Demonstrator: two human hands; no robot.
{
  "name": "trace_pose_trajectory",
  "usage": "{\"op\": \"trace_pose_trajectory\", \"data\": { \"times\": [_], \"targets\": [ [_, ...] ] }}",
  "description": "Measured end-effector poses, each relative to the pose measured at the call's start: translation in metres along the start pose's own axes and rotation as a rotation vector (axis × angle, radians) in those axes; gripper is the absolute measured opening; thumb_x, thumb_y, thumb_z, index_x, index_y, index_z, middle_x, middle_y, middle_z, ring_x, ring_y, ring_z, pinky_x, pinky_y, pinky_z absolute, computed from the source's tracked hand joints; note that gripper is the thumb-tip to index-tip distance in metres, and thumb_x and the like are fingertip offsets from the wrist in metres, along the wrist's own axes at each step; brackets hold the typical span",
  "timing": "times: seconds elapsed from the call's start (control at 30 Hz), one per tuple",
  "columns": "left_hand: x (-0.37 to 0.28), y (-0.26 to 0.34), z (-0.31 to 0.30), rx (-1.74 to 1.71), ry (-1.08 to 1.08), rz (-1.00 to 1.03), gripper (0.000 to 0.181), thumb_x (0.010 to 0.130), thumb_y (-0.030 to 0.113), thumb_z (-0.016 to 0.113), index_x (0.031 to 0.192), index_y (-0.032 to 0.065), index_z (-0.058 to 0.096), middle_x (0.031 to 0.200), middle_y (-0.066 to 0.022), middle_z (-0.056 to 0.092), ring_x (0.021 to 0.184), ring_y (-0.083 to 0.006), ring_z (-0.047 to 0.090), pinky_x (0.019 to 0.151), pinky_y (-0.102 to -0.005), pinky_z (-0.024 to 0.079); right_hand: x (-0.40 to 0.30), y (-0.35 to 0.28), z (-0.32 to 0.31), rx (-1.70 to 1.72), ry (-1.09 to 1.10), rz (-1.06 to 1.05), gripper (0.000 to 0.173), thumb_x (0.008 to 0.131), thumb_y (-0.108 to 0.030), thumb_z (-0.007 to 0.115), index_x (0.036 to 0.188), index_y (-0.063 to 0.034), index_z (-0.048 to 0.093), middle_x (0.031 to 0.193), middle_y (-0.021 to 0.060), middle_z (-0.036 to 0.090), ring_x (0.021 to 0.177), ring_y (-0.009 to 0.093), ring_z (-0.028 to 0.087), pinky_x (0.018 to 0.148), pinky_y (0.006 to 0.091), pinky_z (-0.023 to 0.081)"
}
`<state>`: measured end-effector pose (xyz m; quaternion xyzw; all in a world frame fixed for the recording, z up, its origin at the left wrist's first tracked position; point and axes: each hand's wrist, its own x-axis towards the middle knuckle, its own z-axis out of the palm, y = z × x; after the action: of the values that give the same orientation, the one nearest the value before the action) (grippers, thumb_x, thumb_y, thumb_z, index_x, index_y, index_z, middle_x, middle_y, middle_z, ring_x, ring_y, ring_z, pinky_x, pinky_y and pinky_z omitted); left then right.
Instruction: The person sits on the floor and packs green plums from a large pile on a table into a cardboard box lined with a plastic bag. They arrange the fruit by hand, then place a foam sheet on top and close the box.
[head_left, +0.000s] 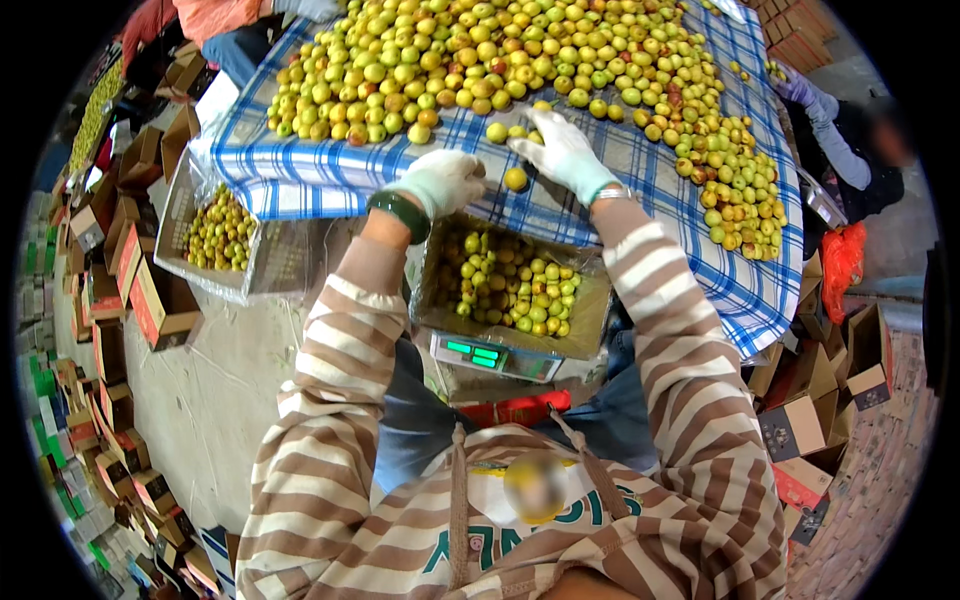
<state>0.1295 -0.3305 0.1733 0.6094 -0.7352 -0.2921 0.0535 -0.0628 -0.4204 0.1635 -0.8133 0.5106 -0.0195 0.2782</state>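
Observation:
A large heap of yellow-green jujubes (450, 64) covers much of a table with a blue-and-white checked cloth (315, 169). My left hand (444, 180), in a white glove, is over the table's near edge with its fingers curled; whatever may be inside them is hidden. My right hand (564, 150), also gloved, reaches over the cloth with thumb and fingers apart around a few loose jujubes (517, 132). One single jujube (515, 179) lies just below its thumb. Beneath my hands, a plastic-lined cardboard box (589, 300) partly filled with jujubes rests on a digital scale (491, 358) with lit green displays.
A plastic-lined crate (169, 247) holding more jujubes stands left under the table edge. Open cardboard boxes (161, 300) line the left floor, and others (806, 405) pile up at right. Co-workers' gloved hands (795, 86) show at the right and upper left. A red plastic bag (840, 262) hangs at right.

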Motion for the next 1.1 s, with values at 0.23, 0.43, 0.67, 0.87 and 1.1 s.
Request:
{"op": "trace_pose_trajectory", "data": {
  "times": [0.23, 0.43, 0.67, 0.87, 1.1],
  "targets": [
    [0.0, 0.01, -0.001, 0.078, 0.032, -0.014, 0.033, 0.093, 0.026, 0.059, 0.116, 0.0041, 0.067, 0.1, -0.0193, 0.07, 0.093, -0.0334, 0.067, 0.086, -0.0408, 0.053, 0.034, -0.012, 0.039, -0.3, 0.096, -0.018, 0.064, 0.09, -0.053, 0.059, 0.146, -0.0265, 0.043, 0.141, 0.0132, 0.051, 0.128, 0.037, 0.049, 0.108, 0.0484, 0.041],
    [-0.009, 0.014, -0.006, 0.081, 0.034, -0.066, 0.033, 0.094, 0.026, 0.058, 0.118, 0.0041, 0.068, 0.102, -0.0178, 0.07, 0.093, -0.0289, 0.068, 0.087, -0.0374, 0.054, 0.012, -0.015, 0.047, -0.348, 0.115, -0.086, 0.064, 0.092, -0.044, 0.059, 0.149, -0.0242, 0.036, 0.137, 0.016, 0.052, 0.129, 0.036, 0.049, 0.108, 0.0458, 0.042],
    [-0.004, 0.0, 0.002, 0.146, 0.082, -0.007, 0.034, 0.095, 0.028, 0.059, 0.118, 0.0048, 0.068, 0.104, -0.0175, 0.07, 0.096, -0.03, 0.068, 0.09, -0.0372, 0.053, -0.001, -0.015, 0.054, -0.349, 0.163, -0.147, 0.067, 0.091, -0.035, 0.062, 0.15, -0.0209, 0.034, 0.145, 0.0109, 0.046, 0.129, 0.034, 0.049, 0.108, 0.0439, 0.042],
    [0.007, -0.008, 0.008, 0.168, 0.088, -0.051, 0.035, 0.093, 0.03, 0.059, 0.117, 0.0089, 0.07, 0.102, -0.0154, 0.072, 0.096, -0.0295, 0.068, 0.09, -0.038, 0.053, 0.005, -0.017, 0.053, -0.363, 0.172, -0.135, 0.066, 0.091, -0.033, 0.064, 0.149, -0.0204, 0.035, 0.146, 0.009, 0.047, 0.131, 0.031, 0.049, 0.108, 0.043, 0.042],
    [0.005, -0.008, 0.007, 0.195, 0.088, -0.048, 0.035, 0.093, 0.031, 0.058, 0.117, 0.01, 0.07, 0.103, -0.0147, 0.071, 0.097, -0.0301, 0.068, 0.09, -0.0386, 0.053, 0.007, -0.017, 0.05, -0.388, 0.14, -0.138, 0.067, 0.09, -0.032, 0.064, 0.149, -0.0213, 0.035, 0.146, 0.009, 0.047, 0.13, 0.031, 0.049, 0.109, 0.043, 0.042]
  ]
}}
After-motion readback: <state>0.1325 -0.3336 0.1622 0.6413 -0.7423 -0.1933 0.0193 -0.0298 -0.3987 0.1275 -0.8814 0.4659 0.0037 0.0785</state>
